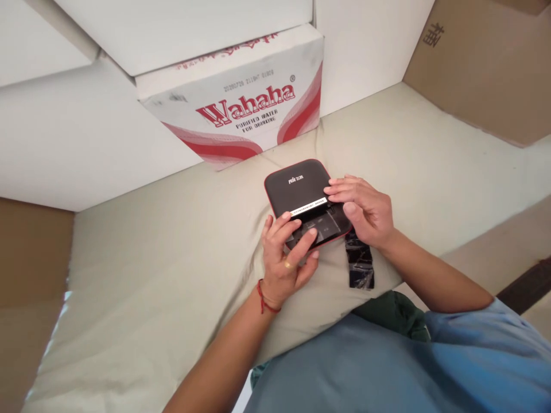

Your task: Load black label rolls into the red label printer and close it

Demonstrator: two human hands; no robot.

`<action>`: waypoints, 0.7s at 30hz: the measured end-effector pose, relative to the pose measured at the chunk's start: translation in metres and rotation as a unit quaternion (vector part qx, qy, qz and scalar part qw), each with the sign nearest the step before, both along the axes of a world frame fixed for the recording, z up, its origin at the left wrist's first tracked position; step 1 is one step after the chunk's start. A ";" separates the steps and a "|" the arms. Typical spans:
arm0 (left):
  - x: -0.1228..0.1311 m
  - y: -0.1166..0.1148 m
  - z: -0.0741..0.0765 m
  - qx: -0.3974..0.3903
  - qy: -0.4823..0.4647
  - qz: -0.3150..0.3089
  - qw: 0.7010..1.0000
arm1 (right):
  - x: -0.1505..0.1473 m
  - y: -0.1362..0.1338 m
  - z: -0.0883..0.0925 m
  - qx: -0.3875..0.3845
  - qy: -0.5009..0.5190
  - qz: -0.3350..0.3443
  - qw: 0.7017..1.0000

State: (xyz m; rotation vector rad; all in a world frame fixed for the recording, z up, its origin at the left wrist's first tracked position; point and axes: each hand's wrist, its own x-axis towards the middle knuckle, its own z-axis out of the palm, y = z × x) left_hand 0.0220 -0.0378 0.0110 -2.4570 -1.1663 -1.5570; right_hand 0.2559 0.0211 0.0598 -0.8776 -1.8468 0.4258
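Note:
A flat black device with rounded corners and a red rim lies on the cloth in front of me. Its kind is unclear to me. Across its middle runs a white printed strip, and the nearer part has a glossy dark face. My left hand grips the near left corner, fingers on top and thumb by the front edge. My right hand rests its stretched fingers and thumb along the right side. Below the right hand lies a shiny black strip, wrinkled like plastic film; its upper end meets the device's corner.
A white and red Wahaha water carton stands just behind the device. White boxes flank it, with brown cardboard at the far left and right. Pale, creased green cloth covers the surface.

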 end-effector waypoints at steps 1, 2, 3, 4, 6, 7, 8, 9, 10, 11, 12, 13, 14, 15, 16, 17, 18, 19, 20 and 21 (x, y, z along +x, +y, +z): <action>-0.002 0.001 0.000 0.000 -0.020 -0.012 1.000 | 0.000 0.000 0.001 0.003 -0.008 0.004 1.000; -0.004 0.003 -0.001 -0.001 -0.041 -0.020 0.999 | 0.000 -0.001 0.001 0.003 -0.018 0.004 1.000; -0.006 0.004 -0.002 -0.009 -0.058 -0.025 0.998 | 0.000 -0.002 0.002 0.001 -0.028 0.000 1.000; -0.009 0.005 -0.002 -0.026 -0.073 -0.026 0.997 | 0.000 -0.003 0.002 -0.001 -0.035 -0.005 0.999; -0.013 0.006 -0.002 -0.073 -0.101 -0.023 0.992 | 0.000 -0.004 0.002 -0.003 -0.040 -0.010 0.999; -0.014 0.006 -0.001 -0.095 -0.115 -0.021 0.989 | -0.001 -0.004 0.002 -0.004 -0.041 -0.011 0.999; -0.015 0.006 0.001 -0.110 -0.128 -0.018 0.985 | -0.001 -0.004 0.002 -0.004 -0.044 -0.013 0.999; -0.014 0.005 0.002 -0.118 -0.139 -0.013 0.983 | -0.002 -0.004 0.002 -0.004 -0.049 -0.016 0.999; -0.014 0.005 0.004 -0.121 -0.145 -0.007 0.982 | -0.003 -0.004 0.002 -0.005 -0.056 -0.020 0.998; -0.013 0.004 0.005 -0.123 -0.148 0.001 0.981 | -0.004 -0.003 0.003 -0.005 -0.065 -0.024 0.998; -0.012 0.004 0.006 -0.126 -0.151 0.010 0.980 | -0.005 -0.003 0.003 -0.006 -0.073 -0.027 0.997; -0.011 0.003 0.007 -0.131 -0.154 0.018 0.979 | -0.005 -0.002 0.002 -0.005 -0.079 -0.030 0.996; -0.011 0.004 0.007 -0.138 -0.159 0.022 0.977 | -0.005 -0.001 0.002 -0.003 -0.081 -0.031 0.996; -0.011 0.004 0.008 -0.147 -0.165 0.023 0.975 | -0.005 -0.001 0.001 0.002 -0.080 -0.030 0.996; -0.011 0.005 0.008 -0.156 -0.173 0.020 0.972 | -0.005 -0.001 0.000 0.014 -0.073 -0.025 0.997; -0.011 0.006 0.008 -0.163 -0.182 0.014 0.970 | -0.004 -0.001 -0.002 0.029 -0.064 -0.015 0.997; -0.012 0.007 0.008 -0.169 -0.193 0.004 0.967 | -0.004 -0.001 -0.003 0.046 -0.055 -0.002 0.997; -0.012 0.008 0.008 -0.173 -0.206 -0.008 0.963 | -0.003 -0.002 -0.005 0.064 -0.049 0.013 0.997; -0.012 0.009 0.007 -0.178 -0.220 -0.020 0.959 | -0.002 -0.003 -0.007 0.083 -0.042 0.030 0.995; -0.012 0.011 0.006 -0.183 -0.236 -0.030 0.954 | -0.002 -0.004 -0.009 0.102 -0.035 0.048 0.993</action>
